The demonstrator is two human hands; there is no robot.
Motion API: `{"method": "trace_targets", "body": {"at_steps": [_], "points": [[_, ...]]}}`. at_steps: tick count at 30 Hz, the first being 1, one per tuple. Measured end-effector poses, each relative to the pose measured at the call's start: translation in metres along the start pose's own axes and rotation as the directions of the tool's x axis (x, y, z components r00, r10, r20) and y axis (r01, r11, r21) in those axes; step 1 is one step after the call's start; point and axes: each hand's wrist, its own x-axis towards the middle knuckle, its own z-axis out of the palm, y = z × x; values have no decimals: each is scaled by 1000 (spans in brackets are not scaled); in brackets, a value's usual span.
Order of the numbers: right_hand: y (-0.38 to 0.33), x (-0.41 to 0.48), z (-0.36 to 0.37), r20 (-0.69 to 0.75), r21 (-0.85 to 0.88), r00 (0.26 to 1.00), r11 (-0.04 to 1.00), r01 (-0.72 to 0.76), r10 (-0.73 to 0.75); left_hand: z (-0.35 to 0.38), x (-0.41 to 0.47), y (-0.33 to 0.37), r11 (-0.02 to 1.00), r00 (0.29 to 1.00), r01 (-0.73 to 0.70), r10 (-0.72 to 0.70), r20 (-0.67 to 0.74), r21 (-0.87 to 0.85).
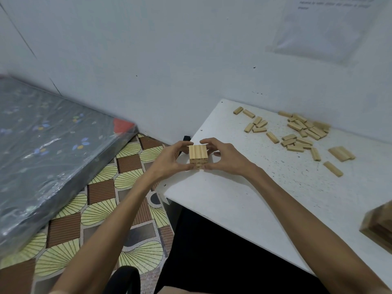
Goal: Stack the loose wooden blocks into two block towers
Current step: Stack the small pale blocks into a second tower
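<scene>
A short tower of pale wooden blocks point(198, 156), a few layers high with three blocks across the top, stands near the left edge of the white table point(233, 200). My left hand point(169, 160) and my right hand point(224, 155) curl round it from either side, fingertips on its far and near faces. Loose wooden blocks point(301, 132) lie scattered at the table's far right, by the wall. A flat group of three blocks point(341, 153) lies apart from them.
A second wooden stack point(379, 225), blurred, shows at the right edge of the table. Left of the table are a patterned floor point(101, 209) and a plastic-wrapped mattress point(48, 149). A white wall stands behind. A dark chair part point(125, 279) is below.
</scene>
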Motion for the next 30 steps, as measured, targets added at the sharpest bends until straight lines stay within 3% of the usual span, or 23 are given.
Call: {"method": "trace_targets", "body": {"at_steps": [30], "points": [[-5,-1,0,-60,55,997,997,-54,57,-1,0,-4,998,1000,18,-19,-14,-61]]}}
